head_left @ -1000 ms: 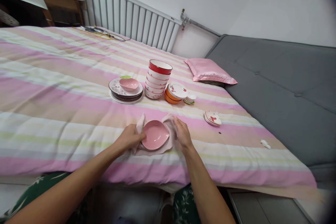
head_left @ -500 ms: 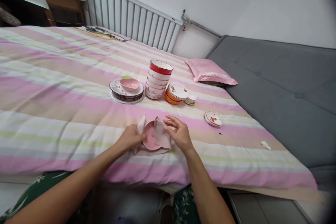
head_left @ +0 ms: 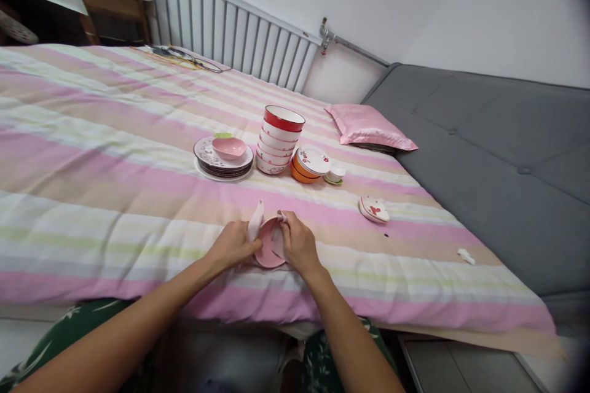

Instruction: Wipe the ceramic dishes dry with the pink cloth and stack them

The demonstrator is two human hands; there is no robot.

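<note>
Pink bowl (head_left: 266, 253): near front edge of striped bedspread (head_left: 138, 196); facing hollow-side up; too covered at right to tell tip direction or long axis.
Left hand (head_left: 236, 242): pinching left rim with fingers, thumb inside.
Right hand (head_left: 300, 244): pinching pale cloth (head_left: 278, 242) with fingers.

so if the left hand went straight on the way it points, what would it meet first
The left hand would first meet the pink bowl and pink cloth it touches, then probably the right hand; depth is hard to judge.
</note>
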